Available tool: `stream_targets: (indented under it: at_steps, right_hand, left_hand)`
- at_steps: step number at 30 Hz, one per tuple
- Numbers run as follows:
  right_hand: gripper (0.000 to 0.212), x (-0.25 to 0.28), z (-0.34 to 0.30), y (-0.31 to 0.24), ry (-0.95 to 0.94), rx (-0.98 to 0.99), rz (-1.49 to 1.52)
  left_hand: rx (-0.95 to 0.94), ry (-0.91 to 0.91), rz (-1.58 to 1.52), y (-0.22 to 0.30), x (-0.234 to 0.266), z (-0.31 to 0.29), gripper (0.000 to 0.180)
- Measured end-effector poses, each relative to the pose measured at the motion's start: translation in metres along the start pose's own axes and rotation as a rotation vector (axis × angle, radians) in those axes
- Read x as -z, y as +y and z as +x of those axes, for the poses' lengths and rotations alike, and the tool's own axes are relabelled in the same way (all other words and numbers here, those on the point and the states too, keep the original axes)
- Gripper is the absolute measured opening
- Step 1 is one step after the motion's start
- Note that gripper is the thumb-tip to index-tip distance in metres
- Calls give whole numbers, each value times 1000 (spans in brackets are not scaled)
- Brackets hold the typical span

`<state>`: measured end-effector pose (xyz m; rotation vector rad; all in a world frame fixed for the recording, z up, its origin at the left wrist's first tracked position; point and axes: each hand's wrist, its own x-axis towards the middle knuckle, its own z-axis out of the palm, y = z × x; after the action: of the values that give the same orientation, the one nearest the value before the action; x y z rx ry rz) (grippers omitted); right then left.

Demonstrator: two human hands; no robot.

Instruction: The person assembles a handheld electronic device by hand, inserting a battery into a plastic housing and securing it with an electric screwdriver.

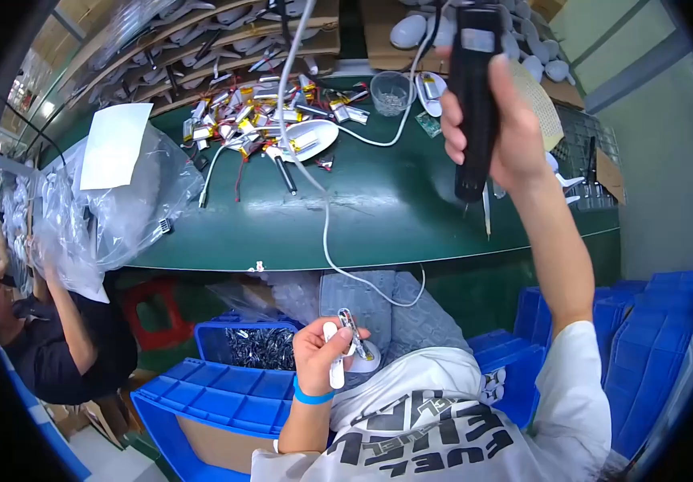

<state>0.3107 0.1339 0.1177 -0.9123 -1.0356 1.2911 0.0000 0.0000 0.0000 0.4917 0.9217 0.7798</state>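
Observation:
My right hand (pixel 517 132) is raised over the far right of the bench, wrapped round a black electric screwdriver (pixel 475 112) whose thin bit points down. Close to my lap, my left hand (pixel 313 355) has its fingers closed on an opened white plastic housing (pixel 336 368). One slim white piece lies under the thumb. Beside it shows an open half with small parts inside (pixel 347 320), and a rounded white end (pixel 367 356) sits below. How these pieces join is hidden by my fingers.
Wired batteries (pixel 242 116) lie heaped on the green bench (pixel 395 217). Near them are a clear cup of screws (pixel 391 92), a white shell (pixel 314 138) and a white cable (pixel 327 233). Blue bins (pixel 226 390) flank my lap. Another person (pixel 65 337) sits at left beside plastic bags (pixel 114 213).

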Motion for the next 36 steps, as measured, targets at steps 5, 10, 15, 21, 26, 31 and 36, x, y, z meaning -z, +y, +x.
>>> stream_targets:
  at_steps: [5,10,15,21,26,31,36]
  right_hand:
    - [73,-27,-2,3,22,107,417]
    - [70,-48,-3,26,167,102,511]
    - [72,-57,-4,46,173,133,462]
    - [78,-75,-22,62,280,319,398]
    - [89,-75,-27,78,328,421,468]
    - [86,-77,-23,93,316,507,427]
    - [82,-75,-21,99,293,545,408]
  left_hand:
    - [48,-70,-77,-9,0,0,8]
    - [35,-200,4,-4,1,0,5]
    - [-17,-256,-2,-9,3,2,7]
    - [34,-199,69,7,2,4,33]
    - [-13,-92,8,5,7,1,32]
    - [-96,-32,32,5,3,3,32]
    - [-144,12,50,7,-1,3,33]
